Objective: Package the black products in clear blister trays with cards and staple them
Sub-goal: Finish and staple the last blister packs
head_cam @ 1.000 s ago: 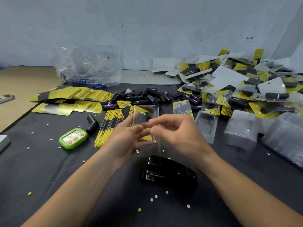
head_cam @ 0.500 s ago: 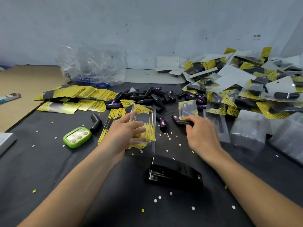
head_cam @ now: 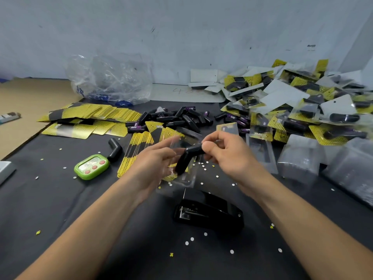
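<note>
My left hand (head_cam: 155, 164) holds a clear blister tray (head_cam: 185, 176) with a yellow card in it, above the middle of the black mat. My right hand (head_cam: 226, 156) pinches a black angled product (head_cam: 187, 157) and sets it against the tray. A black stapler (head_cam: 210, 214) lies on the mat just below my hands. Loose black products (head_cam: 181, 119) are heaped behind my hands. Yellow cards (head_cam: 88, 116) are fanned out at the back left. More yellow cards (head_cam: 137, 150) lie stacked beside my left hand.
Finished packs (head_cam: 298, 106) pile up at the back right. Stacks of empty clear trays (head_cam: 302, 160) stand at the right. A green timer (head_cam: 91, 166) and a single black product (head_cam: 115, 151) lie at the left. A crumpled plastic bag (head_cam: 111, 79) sits by the wall.
My right hand reached to the pile, picked up a black product and brought it back to the tray. The left hand kept hold of the tray and card.
</note>
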